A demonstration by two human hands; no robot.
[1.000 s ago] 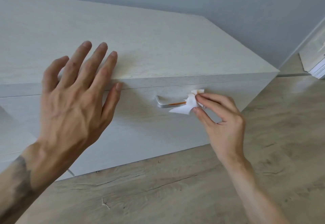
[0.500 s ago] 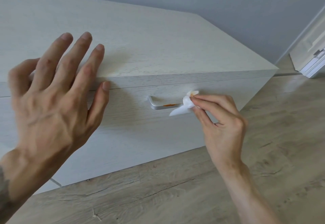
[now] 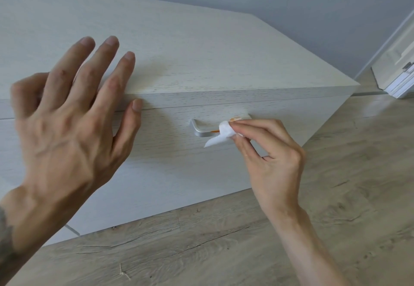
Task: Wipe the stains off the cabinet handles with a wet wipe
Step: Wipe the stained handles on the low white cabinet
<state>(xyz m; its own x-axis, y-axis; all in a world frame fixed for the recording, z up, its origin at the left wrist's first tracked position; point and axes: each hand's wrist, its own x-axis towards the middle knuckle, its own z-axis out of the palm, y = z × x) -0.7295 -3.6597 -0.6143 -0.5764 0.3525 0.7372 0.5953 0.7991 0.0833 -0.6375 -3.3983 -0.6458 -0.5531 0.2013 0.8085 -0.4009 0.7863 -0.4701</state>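
Observation:
A low pale wood cabinet (image 3: 201, 57) fills the upper left. On its drawer front sits a silver metal handle (image 3: 198, 129) with an orange stain (image 3: 215, 131) on the bar. My right hand (image 3: 268, 158) pinches a crumpled white wet wipe (image 3: 220, 135) against the middle of the handle; the wipe carries an orange smear near its top. The handle's right end is hidden by the wipe and fingers. My left hand (image 3: 74, 124) hovers with its fingers spread before the cabinet's front edge, left of the handle, holding nothing.
Grey-brown wood-look floor (image 3: 336, 196) lies to the right and below. A grey wall (image 3: 291, 5) stands behind the cabinet. A white door or cabinet corner with a metal fitting (image 3: 401, 77) sits at the far right edge.
My right hand has slid the wipe slightly left along the handle, covering more of the orange stain. My left hand stays raised with its fingers spread; the view has shifted a little.

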